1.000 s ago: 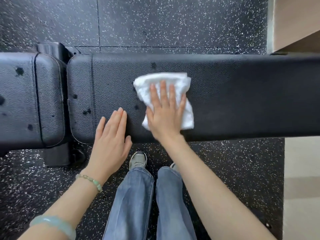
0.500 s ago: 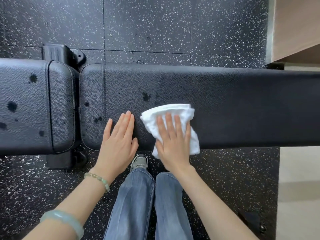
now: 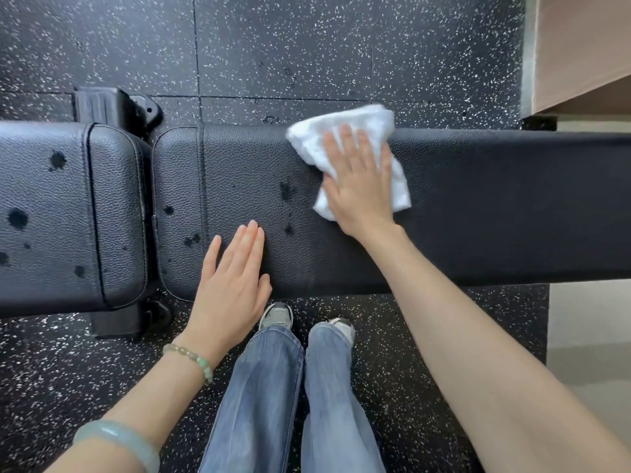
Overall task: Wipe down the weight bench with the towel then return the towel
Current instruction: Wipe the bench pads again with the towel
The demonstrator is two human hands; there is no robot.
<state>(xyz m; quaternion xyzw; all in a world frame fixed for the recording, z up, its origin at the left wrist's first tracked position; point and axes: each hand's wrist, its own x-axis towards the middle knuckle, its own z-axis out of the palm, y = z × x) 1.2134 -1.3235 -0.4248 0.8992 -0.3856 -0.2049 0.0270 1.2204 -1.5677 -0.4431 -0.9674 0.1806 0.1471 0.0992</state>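
A black padded weight bench [image 3: 495,206] runs across the view, split into a long pad and a shorter seat pad [image 3: 47,213] on the left. Dark wet spots dot both pads. A crumpled white towel [image 3: 345,126] lies at the far edge of the long pad. My right hand [image 3: 358,186] presses flat on the towel, fingers spread. My left hand [image 3: 232,285] rests flat on the pad's near edge, fingers together, holding nothing.
Black speckled rubber flooring [image 3: 307,46] surrounds the bench. The bench's black frame foot [image 3: 112,104] sticks out behind the gap between pads. A tan wall or cabinet [image 3: 580,46] stands at the upper right. My legs in jeans [image 3: 273,397] and shoes are below the bench.
My right hand has pushed the towel from the near edge of the long pad to its far edge and slightly right. The left hand has stayed flat in place.
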